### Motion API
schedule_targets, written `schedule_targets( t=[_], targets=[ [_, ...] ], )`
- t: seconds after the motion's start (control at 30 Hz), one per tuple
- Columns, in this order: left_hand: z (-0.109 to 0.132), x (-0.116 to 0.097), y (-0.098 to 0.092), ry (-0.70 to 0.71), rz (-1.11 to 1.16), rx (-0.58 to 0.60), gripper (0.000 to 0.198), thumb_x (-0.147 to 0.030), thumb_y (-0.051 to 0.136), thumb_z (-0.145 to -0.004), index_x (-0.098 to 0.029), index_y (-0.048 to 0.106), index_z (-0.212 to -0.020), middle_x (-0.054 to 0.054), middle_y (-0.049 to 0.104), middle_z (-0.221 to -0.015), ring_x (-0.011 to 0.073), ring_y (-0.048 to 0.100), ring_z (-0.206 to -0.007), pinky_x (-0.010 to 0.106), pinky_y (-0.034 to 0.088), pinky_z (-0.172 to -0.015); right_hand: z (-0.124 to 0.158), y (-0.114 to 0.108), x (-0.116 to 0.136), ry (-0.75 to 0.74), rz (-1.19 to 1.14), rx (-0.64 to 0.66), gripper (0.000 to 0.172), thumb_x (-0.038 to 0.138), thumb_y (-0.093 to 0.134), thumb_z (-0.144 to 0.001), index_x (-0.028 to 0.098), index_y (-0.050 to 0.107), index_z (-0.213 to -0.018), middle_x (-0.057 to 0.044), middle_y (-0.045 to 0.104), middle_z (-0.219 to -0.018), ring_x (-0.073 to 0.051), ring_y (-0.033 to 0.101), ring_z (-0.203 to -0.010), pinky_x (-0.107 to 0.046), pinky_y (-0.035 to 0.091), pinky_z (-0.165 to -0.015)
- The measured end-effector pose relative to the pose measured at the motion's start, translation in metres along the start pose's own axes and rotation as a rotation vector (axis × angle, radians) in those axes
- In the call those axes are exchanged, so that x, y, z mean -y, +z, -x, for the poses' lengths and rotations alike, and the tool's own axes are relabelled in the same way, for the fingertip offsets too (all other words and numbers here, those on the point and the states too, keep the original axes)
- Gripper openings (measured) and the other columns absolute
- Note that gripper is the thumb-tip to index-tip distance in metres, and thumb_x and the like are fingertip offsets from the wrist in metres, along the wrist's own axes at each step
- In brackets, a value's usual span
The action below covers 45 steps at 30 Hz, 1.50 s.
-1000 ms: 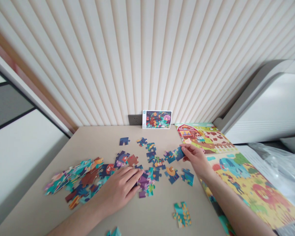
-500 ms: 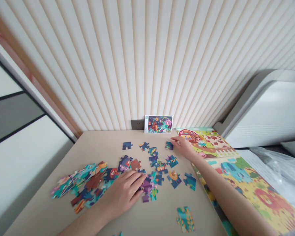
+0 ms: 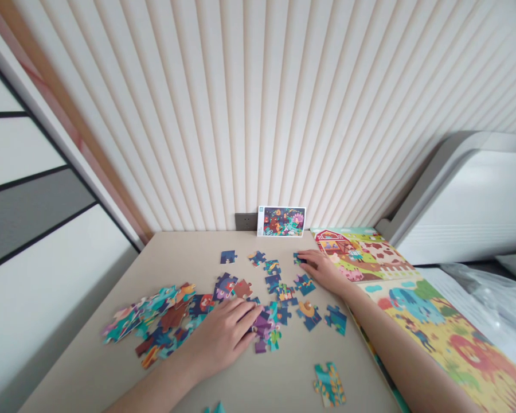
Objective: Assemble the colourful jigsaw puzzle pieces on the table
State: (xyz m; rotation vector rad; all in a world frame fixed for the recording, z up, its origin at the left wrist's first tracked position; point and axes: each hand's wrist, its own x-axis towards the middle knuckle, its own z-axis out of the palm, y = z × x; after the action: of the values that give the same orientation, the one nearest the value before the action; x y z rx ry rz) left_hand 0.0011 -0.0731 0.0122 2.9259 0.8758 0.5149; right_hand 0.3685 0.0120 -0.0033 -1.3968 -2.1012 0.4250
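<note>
My left hand (image 3: 230, 334) lies flat with its fingers stretched out over puzzle pieces near the table's middle. By its fingertips is a joined purple and green section (image 3: 264, 332); a brown piece (image 3: 242, 288) sits just beyond. My right hand (image 3: 323, 271) reaches to the back right. Its extended fingers rest over a dark blue puzzle piece (image 3: 296, 258), covering most of it. Between the hands are a blue piece (image 3: 304, 284), a colourful piece (image 3: 286, 293) and a piece with an orange shape (image 3: 309, 314). A heap of overlapping pieces (image 3: 163, 310) lies left of my left hand.
A picture card (image 3: 282, 222) leans on the ribbed wall (image 3: 245, 115) beside a dark socket (image 3: 245, 221). Illustrated boards (image 3: 434, 327) lie under my right forearm. A teal piece with yellow leaves (image 3: 329, 383) lies near the front. Clear plastic (image 3: 481, 292) is at right.
My right fingers have slid further over the dark blue piece, hiding more of it. My left hand stays in place over the pieces. The whole view has shifted slightly.
</note>
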Motion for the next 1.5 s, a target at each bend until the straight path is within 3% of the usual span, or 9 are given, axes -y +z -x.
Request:
schedule_targets(
  t=[0.17,0.33,0.53,0.7,0.87,1.03,1.2,1.33,1.5],
  targets=[
    [0.0,0.001,0.0,0.011,0.013,-0.046,0.045,-0.032,0.057,-0.099,-0.023,0.054,-0.143,0.009,0.067,-0.129,0.0247,0.062,-0.119,0.044,0.051,-0.105,0.001,-0.016,0.0,0.053,0.002,0.008,0.046,0.045,0.062,-0.093,0.028,0.063,-0.136,-0.01,0.056,-0.147,-0.031,0.055,-0.133,-0.051,0.039,-0.115],
    [-0.002,0.001,-0.005,0.041,0.038,-0.058,0.046,-0.037,0.06,-0.097,-0.024,0.056,-0.141,0.01,0.066,-0.128,0.0253,0.06,-0.12,0.045,0.05,-0.106,0.032,-0.033,0.018,0.088,0.028,0.042,0.041,0.046,0.06,-0.094,0.027,0.068,-0.129,-0.01,0.068,-0.131,-0.032,0.063,-0.122,-0.053,0.045,-0.11],
    [-0.005,0.016,-0.004,-0.144,-0.046,-0.151,0.038,-0.036,0.051,-0.101,-0.019,0.06,-0.133,0.012,0.062,-0.132,0.0274,0.055,-0.125,0.049,0.046,-0.108,0.068,-0.001,0.054,-0.02,0.028,0.09,0.042,0.047,0.059,-0.095,0.032,0.065,-0.134,-0.008,0.06,-0.143,-0.032,0.051,-0.137,-0.052,0.037,-0.117],
    [0.005,0.041,0.014,-0.329,-0.137,-0.199,0.04,-0.039,0.05,-0.1,-0.016,0.063,-0.13,0.016,0.062,-0.131,0.0303,0.057,-0.124,0.051,0.045,-0.108,0.066,0.017,0.06,-0.022,0.109,0.047,0.039,0.046,0.063,-0.093,0.029,0.07,-0.127,-0.01,0.066,-0.128,-0.029,0.061,-0.12,-0.045,0.046,-0.108],
    [0.009,0.044,0.017,-0.356,-0.115,-0.198,0.039,-0.041,0.049,-0.1,-0.018,0.065,-0.128,0.014,0.064,-0.126,0.0281,0.059,-0.119,0.047,0.047,-0.105,0.066,0.015,0.055,0.009,0.163,-0.005,0.045,0.052,0.064,-0.091,0.027,0.069,-0.128,-0.011,0.066,-0.118,-0.029,0.063,-0.112,-0.044,0.049,-0.102],
    [0.016,0.044,0.003,-0.333,-0.157,-0.189,0.039,-0.042,0.045,-0.102,-0.019,0.066,-0.126,0.014,0.062,-0.131,0.0272,0.056,-0.123,0.046,0.043,-0.109,0.068,0.022,0.069,-0.033,0.2,0.013,0.04,0.045,0.048,-0.101,0.028,0.065,-0.132,-0.012,0.062,-0.13,-0.03,0.056,-0.125,-0.047,0.041,-0.11],
    [0.053,0.072,-0.017,-0.563,-0.283,-0.186,0.054,-0.053,0.038,-0.102,-0.018,0.058,-0.139,0.018,0.055,-0.143,0.0327,0.045,-0.136,0.053,0.032,-0.115,0.058,0.051,0.109,-0.107,0.197,0.097,0.045,0.046,0.043,-0.103,0.025,0.058,-0.14,-0.012,0.055,-0.144,-0.027,0.05,-0.134,-0.042,0.038,-0.115],
    [0.094,0.092,-0.02,-0.827,-0.292,-0.027,0.071,-0.07,0.033,-0.096,-0.028,0.046,-0.152,0.02,0.044,-0.154,0.0439,0.033,-0.145,0.066,0.023,-0.112,0.029,0.076,0.136,-0.088,0.199,0.118,0.049,0.049,0.038,-0.104,0.027,0.051,-0.146,-0.009,0.042,-0.157,-0.024,0.04,-0.144,-0.04,0.03,-0.12],
    [0.116,0.088,-0.01,-0.864,-0.261,0.049,0.076,-0.077,0.032,-0.093,-0.035,0.035,-0.157,0.019,0.041,-0.156,0.0438,0.028,-0.148,0.067,0.019,-0.112,-0.019,0.085,0.135,0.056,0.24,0.161,0.063,0.058,0.028,-0.104,0.024,0.04,-0.155,-0.014,0.03,-0.164,-0.036,0.024,-0.152,-0.063,0.014,-0.12]
  ],
)
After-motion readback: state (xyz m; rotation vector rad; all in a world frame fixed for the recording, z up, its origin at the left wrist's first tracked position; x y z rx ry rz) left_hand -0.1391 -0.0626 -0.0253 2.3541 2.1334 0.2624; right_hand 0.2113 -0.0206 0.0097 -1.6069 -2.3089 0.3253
